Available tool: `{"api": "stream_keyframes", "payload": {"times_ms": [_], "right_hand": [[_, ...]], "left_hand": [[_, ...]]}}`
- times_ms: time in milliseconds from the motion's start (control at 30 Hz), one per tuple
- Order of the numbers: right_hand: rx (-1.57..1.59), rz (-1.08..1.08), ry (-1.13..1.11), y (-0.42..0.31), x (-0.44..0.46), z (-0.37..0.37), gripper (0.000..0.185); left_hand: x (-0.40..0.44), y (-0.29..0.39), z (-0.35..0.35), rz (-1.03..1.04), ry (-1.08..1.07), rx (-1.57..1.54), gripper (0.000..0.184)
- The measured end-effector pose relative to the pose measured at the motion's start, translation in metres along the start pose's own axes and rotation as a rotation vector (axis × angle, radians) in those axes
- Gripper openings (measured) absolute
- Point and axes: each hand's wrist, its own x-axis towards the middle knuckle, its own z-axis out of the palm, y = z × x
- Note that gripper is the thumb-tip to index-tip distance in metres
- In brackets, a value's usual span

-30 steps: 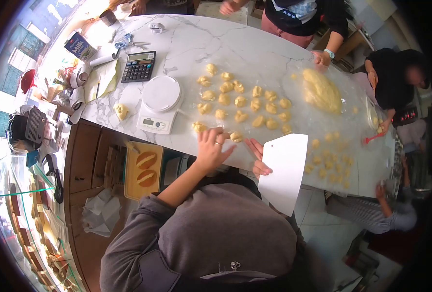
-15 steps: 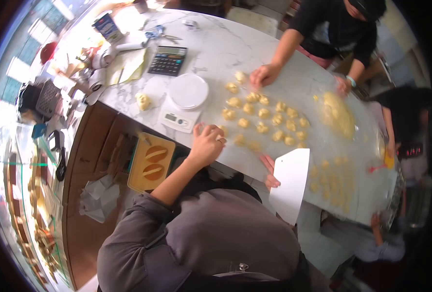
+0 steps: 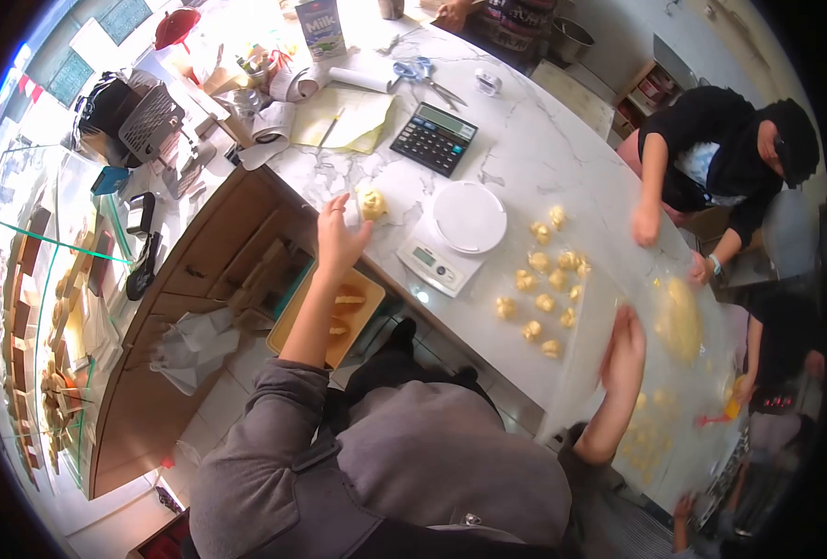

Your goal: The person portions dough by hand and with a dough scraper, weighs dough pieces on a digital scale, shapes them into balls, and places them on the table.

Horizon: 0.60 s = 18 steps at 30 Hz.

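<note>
Reaching over the marbled counter [image 3: 572, 149] beside tiled floor [image 3: 237, 398] are the splayed left hand [image 3: 339, 238] and the right hand [image 3: 624, 349], grip unclear.

The table [image 3: 536, 144] (marbled) bears dough [image 3: 372, 205], scale [image 3: 455, 238] and calculator [image 3: 433, 139].

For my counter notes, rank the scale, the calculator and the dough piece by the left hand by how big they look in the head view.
1. Scale
2. Calculator
3. Dough piece by the left hand
</note>
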Motion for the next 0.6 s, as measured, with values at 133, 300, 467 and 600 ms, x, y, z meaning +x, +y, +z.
{"api": "stream_keyframes", "payload": {"times_ms": [133, 300, 467, 600], "right_hand": [[-0.303, -0.303, -0.135, -0.028, 0.074, 0.117, 0.030], [-0.703, -0.587, -0.253, -0.007, 0.140, 0.272, 0.030], [-0.835, -0.876, -0.306, 0.040, 0.167, 0.338, 0.043], [-0.923, -0.578, -0.539, 0.026, 0.146, 0.349, 0.051]], "left_hand": [[0.014, -0.007, -0.001, 0.127, -0.072, 0.071, 0.069], [0.026, -0.016, 0.000, 0.121, -0.152, -0.011, 0.068], [0.022, -0.019, -0.006, 0.146, -0.131, -0.094, 0.057], [0.021, -0.023, -0.007, 0.140, -0.114, -0.151, 0.056]]}}
